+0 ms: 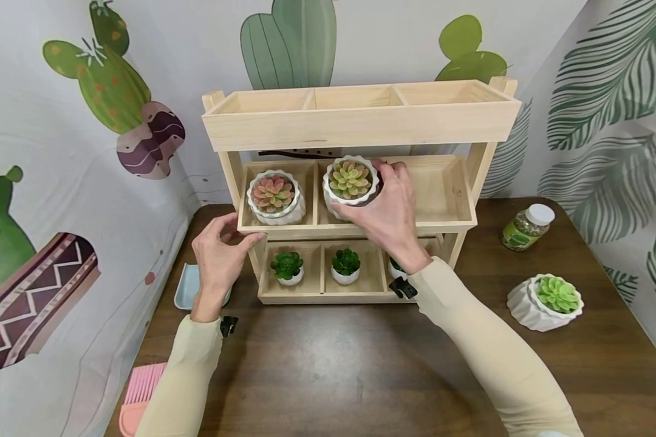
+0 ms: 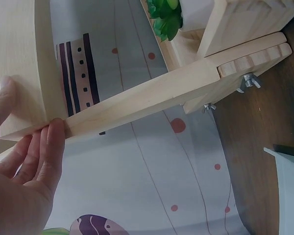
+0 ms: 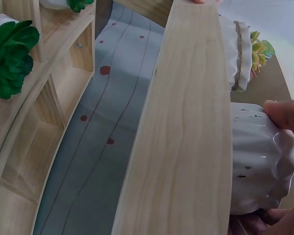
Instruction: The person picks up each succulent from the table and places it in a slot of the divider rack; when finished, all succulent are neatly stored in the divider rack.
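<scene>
My right hand [image 1: 388, 212] grips a white scalloped pot [image 3: 262, 159] by its sides, thumb in front and fingers behind. The pot's yellow-green succulent [image 1: 350, 179] faces up, and it sits at the middle compartment of the wooden stand's middle tier [image 1: 443, 191]. In the left compartment is a similar pot with a reddish succulent [image 1: 273, 193]. At that tier's left end, my left hand [image 1: 218, 252] holds the corner. The left wrist view shows the thumb on the front board [image 2: 19, 63] and the fingers curled against the end.
On the bottom tier stand small pots with dark green succulents [image 1: 345, 261]. The top tier [image 1: 361, 121] has three compartments. To the right are a white-lidded jar [image 1: 527, 226] and a white pot with a green succulent [image 1: 543, 303]. A light blue tray [image 1: 187, 288] and pink brush [image 1: 142, 388] lie left.
</scene>
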Demonstrator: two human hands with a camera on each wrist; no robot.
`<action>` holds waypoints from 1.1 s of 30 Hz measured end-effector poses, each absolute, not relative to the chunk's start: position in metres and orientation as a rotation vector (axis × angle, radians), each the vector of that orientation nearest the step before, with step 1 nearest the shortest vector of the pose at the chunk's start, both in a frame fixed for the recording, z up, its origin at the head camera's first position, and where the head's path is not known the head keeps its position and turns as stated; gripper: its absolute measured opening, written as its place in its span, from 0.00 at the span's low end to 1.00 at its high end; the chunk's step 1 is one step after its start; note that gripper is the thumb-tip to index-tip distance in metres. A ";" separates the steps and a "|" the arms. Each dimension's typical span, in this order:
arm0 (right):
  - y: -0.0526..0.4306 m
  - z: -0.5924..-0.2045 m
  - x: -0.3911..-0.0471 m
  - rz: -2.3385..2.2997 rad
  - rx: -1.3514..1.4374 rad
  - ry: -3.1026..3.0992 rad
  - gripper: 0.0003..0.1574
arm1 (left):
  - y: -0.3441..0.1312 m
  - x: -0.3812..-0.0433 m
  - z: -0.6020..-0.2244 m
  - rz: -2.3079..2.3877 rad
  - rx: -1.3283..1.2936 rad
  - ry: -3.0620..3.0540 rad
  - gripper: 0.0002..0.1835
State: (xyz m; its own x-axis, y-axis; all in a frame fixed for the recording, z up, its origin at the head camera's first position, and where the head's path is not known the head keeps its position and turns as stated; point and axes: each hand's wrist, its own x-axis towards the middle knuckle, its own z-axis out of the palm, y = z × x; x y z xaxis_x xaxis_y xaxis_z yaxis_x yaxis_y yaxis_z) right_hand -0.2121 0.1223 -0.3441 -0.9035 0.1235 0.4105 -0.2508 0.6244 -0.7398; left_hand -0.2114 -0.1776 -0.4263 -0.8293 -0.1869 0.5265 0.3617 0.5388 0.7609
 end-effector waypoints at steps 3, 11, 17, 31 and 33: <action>0.122 -0.345 -0.214 1.197 0.102 -2.430 0.63 | -0.178 -0.212 -0.426 -1.276 -0.141 -2.214 0.29; 0.121 -0.348 -0.217 1.190 0.115 -2.444 0.62 | -0.178 -0.212 -0.425 -1.284 -0.141 -2.215 0.29; 0.120 -0.349 -0.218 1.175 0.111 -2.475 0.62 | -0.178 -0.211 -0.425 -1.280 -0.143 -2.220 0.29; 0.120 -0.343 -0.219 1.142 0.092 -2.563 0.62 | -0.178 -0.212 -0.426 -1.289 -0.152 -2.200 0.29; 0.120 -0.342 -0.218 1.138 0.092 -2.581 0.63 | -0.178 -0.212 -0.426 -1.286 -0.152 -2.201 0.29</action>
